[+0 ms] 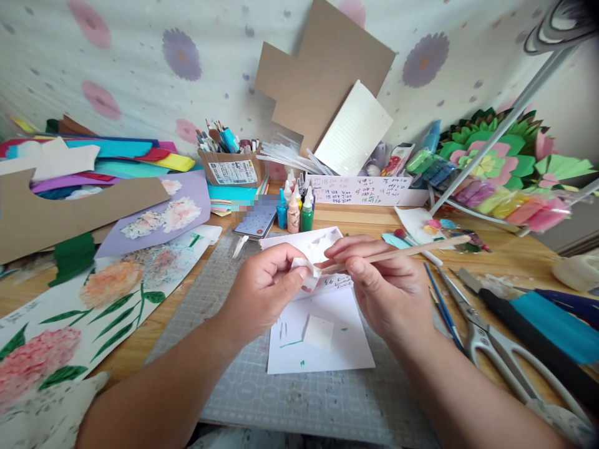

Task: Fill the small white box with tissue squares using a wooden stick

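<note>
1. Right now the left hand [264,284] is curled shut around a small scrap of white paper [304,269], pinching it between thumb and forefinger above the middle of the cutting mat [262,386].
2. Meanwhile the right hand [384,287] grips a thin wooden stick [407,251] between thumb and fingertips; its near tip meets the paper scrap, and its far end points off toward the right edge of the table.
3. From where I stand, it looks like the paper is being wound or curled around the stick's tip, and this seems an early part of that shaping.
4. I'd judge the next move calls for a steady pinch from the left fingers while the stick turns, so the scrap wraps tight and does not tear or slip.
5. Below the hands, a white sheet [322,343] marked with green strokes lies on the mat, with a small white square [319,330] on it.
6. Scissors [491,343] rest near the right edge, beside blue-handled brushes [442,305].
7. Small paint bottles [294,209] stand toward the back of the table, and painted flower sheets [93,299] cover the left side.
</note>
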A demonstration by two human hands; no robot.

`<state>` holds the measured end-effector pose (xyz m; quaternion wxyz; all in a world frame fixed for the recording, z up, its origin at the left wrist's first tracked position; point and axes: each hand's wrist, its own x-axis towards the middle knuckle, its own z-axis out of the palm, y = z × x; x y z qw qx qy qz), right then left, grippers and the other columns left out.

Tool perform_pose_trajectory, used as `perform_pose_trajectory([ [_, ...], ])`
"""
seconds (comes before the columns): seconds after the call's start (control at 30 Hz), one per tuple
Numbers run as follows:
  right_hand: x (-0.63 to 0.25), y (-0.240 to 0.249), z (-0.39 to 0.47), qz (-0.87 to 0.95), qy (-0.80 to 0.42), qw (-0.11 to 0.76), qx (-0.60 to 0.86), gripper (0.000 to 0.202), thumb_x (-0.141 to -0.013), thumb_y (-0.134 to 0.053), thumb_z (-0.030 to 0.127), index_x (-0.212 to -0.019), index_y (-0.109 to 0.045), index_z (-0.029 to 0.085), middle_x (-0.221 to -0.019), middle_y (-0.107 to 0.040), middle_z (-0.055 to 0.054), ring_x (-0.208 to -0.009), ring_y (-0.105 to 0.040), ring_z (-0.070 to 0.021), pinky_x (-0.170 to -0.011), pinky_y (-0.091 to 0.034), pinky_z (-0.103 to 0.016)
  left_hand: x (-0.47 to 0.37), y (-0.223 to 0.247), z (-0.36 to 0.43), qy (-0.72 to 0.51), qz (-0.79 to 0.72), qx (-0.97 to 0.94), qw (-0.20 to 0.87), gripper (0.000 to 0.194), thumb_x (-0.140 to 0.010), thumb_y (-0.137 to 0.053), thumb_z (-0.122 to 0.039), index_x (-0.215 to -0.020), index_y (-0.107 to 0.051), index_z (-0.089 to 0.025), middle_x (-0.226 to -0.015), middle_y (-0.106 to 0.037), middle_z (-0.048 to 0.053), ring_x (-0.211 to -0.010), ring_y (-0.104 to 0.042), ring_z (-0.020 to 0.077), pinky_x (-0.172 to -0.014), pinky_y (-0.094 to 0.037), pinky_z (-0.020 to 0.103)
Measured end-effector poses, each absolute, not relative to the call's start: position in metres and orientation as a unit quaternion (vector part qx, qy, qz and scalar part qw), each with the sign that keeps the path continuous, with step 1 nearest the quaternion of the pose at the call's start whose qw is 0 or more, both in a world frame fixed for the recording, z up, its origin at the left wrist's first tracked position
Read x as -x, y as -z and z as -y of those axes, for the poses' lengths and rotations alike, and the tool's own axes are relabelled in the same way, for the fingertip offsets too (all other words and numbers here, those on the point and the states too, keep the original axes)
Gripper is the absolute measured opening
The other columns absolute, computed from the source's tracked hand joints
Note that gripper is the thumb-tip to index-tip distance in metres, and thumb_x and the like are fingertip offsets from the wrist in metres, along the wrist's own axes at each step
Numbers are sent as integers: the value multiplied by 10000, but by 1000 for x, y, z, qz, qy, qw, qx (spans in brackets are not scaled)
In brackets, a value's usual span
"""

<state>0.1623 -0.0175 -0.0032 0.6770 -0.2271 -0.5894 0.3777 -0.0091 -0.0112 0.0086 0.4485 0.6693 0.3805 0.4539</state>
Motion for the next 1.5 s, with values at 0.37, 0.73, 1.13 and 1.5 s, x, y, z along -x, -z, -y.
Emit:
perform_pose_trajectory([
  [0.37, -159, 7, 16, 583, -358, 684, 253, 127, -855, -691, 197, -845, -769, 297, -830, -756, 3, -911, -684, -180, -901, -549, -404, 12, -9, 12, -458, -373, -717, 370, 158, -870, -586, -298, -769, -623, -183, -736, -639, 5, -710, -580, 152, -664, -439, 277],
  [0.73, -176, 14, -10, 413, -442, 721, 338, 115, -804, -742, 282, -738, -730, 188, -808, -758, -9, -630, -700, -102, -646, -600, -254, 26, -12, -14, -390, -541, -710, 226, 141, -745, -564, -196, -605, -576, -191, -585, -578, -27, -570, -500, 141, -554, -352, 265],
  [1.13, -163, 7, 8, 462, -510, 682, 249, 64, -822, -720, 255, -778, -747, 217, -862, -751, 7, -664, -732, -106, -660, -628, -244, 15, -5, 0, -458, -358, -668, 464, 218, -832, -676, -363, -954, -645, -185, -962, -684, 49, -896, -621, 188, -822, -468, 317],
  [1.5, -163, 3, 12, 494, -500, 671, 235, 82, -831, -714, 308, -806, -743, 236, -902, -728, -9, -797, -752, -156, -679, -644, -284, 13, -4, -1, -466, -349, -610, 537, 203, -813, -681, -313, -693, -608, -167, -681, -591, -16, -650, -522, 120, -643, -405, 252],
])
